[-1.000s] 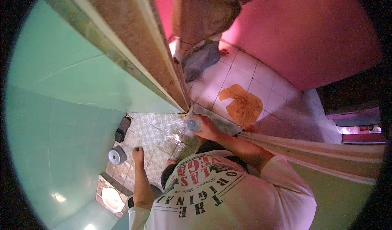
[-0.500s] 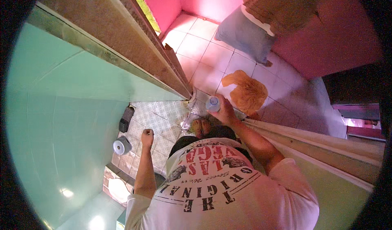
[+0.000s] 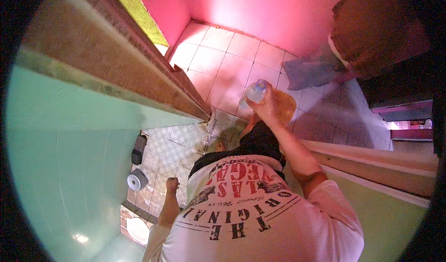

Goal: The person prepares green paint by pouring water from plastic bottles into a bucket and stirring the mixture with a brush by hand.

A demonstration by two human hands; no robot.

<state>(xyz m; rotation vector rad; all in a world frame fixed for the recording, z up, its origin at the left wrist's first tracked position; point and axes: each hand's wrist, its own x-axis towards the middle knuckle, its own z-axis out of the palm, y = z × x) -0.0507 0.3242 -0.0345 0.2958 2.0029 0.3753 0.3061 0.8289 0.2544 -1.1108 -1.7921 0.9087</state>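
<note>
My right hand grips a clear plastic bottle with a bluish top. It is tilted, held out over the pale tiled floor of the pink room. Partly hidden behind that hand and forearm lies a crumpled orange cloth on the floor. My left hand hangs low at my side, its fingers curled in and nothing visible in them. Nearest to it is a round grey-white container by the green wall.
A worn wooden door frame stands close on my left, beside the threshold. Along the green wall sits a dark block-like object. A white toilet-like fixture shows at lower left. Blue-grey cloth and brown cloth are at upper right.
My right hand has moved forward and to the right with the bottle, which now leans over. My left hand has dropped back. One leg has stepped forward towards the orange cloth.
</note>
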